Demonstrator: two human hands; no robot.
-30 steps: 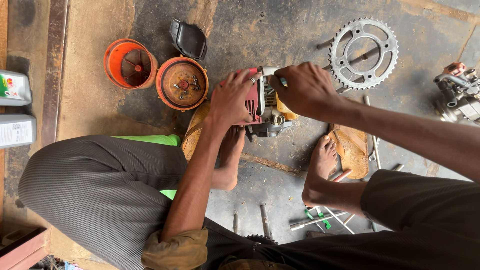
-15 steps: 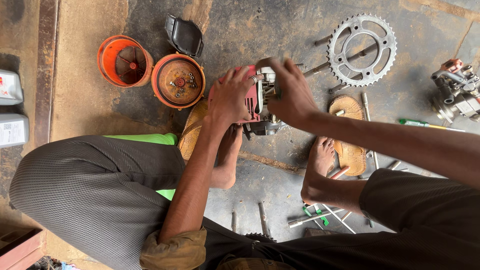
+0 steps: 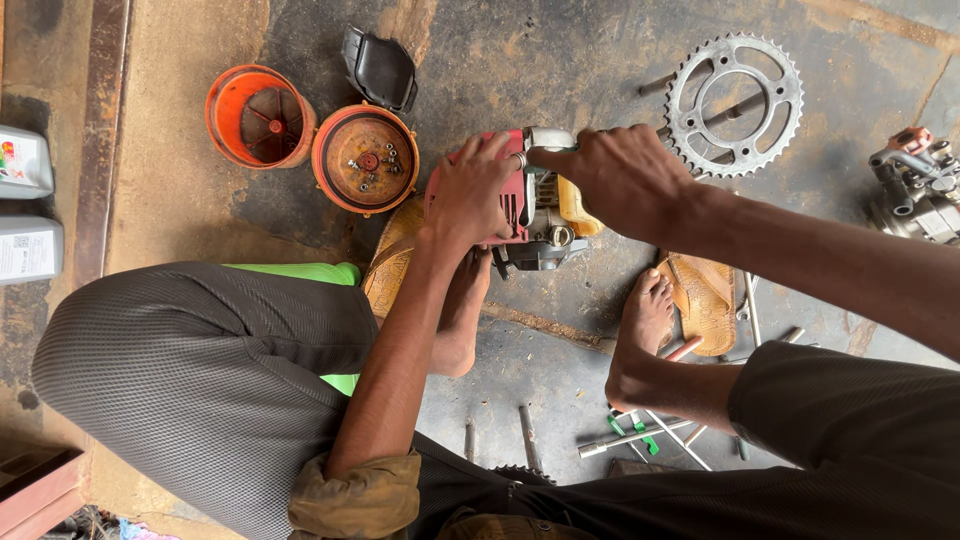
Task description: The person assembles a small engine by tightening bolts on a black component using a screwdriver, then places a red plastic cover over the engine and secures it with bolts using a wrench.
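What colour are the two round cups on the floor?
Orange, both cups, a bit dirty, seen from the head view.

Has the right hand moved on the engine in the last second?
Yes. The right hand has shifted left across the small engine, away from the sprocket, and now nearly meets the left hand.

red and yellow small engine (image 3: 540, 215), orange round covers (image 3: 260, 117), silver sprocket (image 3: 735, 103), grey ribbed trousers (image 3: 200, 380)
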